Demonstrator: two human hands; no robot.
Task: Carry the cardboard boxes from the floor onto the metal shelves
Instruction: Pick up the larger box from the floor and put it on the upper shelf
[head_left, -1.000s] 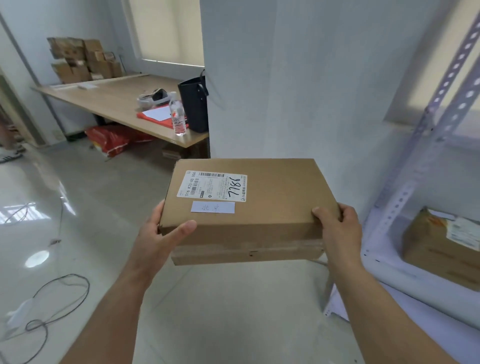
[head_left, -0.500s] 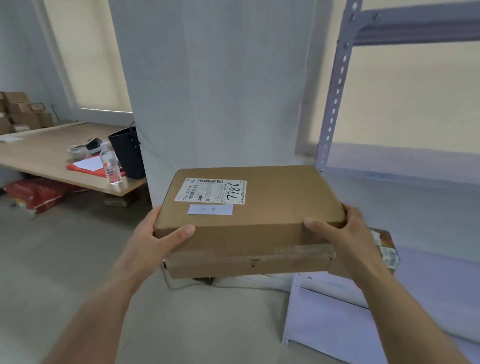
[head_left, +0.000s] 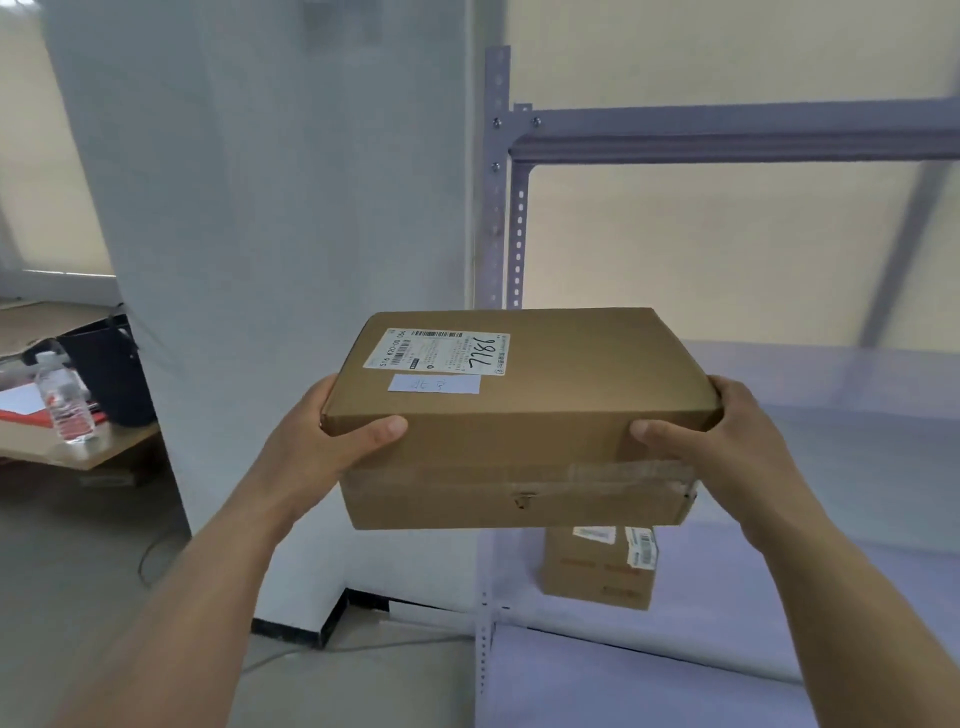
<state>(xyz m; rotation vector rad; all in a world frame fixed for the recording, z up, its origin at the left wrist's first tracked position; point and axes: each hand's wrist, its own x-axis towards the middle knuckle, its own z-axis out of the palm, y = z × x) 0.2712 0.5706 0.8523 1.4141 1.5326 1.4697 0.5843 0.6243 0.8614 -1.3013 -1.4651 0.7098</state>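
Boxes: two, one box (head_left: 519, 415) gripped at its ends by left hand (head_left: 317, 441) and right hand (head_left: 727, 441), second box (head_left: 597, 566) on metal shelf (head_left: 831, 597).

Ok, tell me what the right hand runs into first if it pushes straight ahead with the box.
Probably nothing soon: ahead of the right hand and the box the shelf looks bare, with the window blind behind. Depth is hard to judge.
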